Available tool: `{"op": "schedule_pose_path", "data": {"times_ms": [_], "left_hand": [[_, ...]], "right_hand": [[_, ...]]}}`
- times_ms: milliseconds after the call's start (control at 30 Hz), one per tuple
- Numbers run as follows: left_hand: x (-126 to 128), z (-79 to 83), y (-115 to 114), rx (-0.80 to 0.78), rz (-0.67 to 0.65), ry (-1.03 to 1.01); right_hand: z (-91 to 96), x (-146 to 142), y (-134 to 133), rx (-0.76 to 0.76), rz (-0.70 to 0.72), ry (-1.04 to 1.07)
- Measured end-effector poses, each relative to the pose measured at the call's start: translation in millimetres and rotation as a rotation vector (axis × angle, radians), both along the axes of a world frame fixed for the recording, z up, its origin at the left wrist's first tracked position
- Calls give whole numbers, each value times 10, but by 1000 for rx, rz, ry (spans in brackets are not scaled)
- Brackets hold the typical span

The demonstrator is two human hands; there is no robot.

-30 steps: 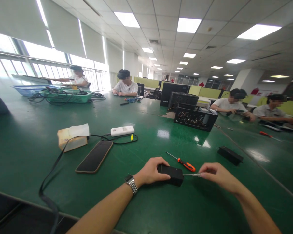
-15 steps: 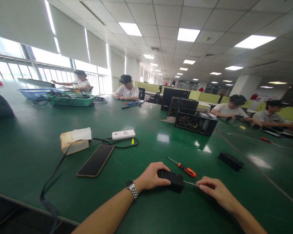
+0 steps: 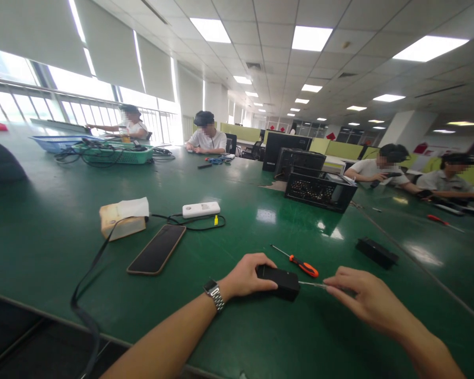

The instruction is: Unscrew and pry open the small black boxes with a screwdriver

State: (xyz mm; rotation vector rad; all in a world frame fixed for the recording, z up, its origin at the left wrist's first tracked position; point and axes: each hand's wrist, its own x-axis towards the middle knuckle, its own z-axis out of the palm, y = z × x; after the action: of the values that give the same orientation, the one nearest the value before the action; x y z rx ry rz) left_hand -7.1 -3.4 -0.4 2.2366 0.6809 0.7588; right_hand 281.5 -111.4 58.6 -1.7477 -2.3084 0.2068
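Observation:
My left hand (image 3: 247,273), with a metal watch (image 3: 214,294) on the wrist, grips the left end of a small black box (image 3: 282,280) lying on the green table (image 3: 43,231). My right hand (image 3: 361,295) is closed on a thin metal tool (image 3: 312,285) whose tip meets the box's right end. An orange-handled screwdriver (image 3: 300,261) lies just behind the box, untouched.
A phone (image 3: 157,249), a white power bank (image 3: 200,209) with a black cable, and a tissue pack (image 3: 123,217) lie to the left. Another black box (image 3: 377,251) sits to the right. Black computer cases (image 3: 318,191) and baskets (image 3: 110,153) stand farther back. Several people sit around the table.
Both hands stay on the black box and the thin tool. My right hand shifted a little along the tool; the camera view moved slightly.

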Motion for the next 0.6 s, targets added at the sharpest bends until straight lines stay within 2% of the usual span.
{"op": "schedule_pose_path", "data": {"times_ms": [167, 300, 433, 600], "left_hand": [[21, -11, -6, 34, -6, 8], [20, -9, -6, 45, -12, 13], [24, -7, -1, 47, -12, 8], [35, -14, 4, 45, -26, -2]], "right_hand": [[387, -285, 298, -41, 97, -147], [463, -315, 474, -118, 93, -85], [339, -117, 381, -224, 90, 128], [-67, 121, 169, -250, 30, 336]]}}
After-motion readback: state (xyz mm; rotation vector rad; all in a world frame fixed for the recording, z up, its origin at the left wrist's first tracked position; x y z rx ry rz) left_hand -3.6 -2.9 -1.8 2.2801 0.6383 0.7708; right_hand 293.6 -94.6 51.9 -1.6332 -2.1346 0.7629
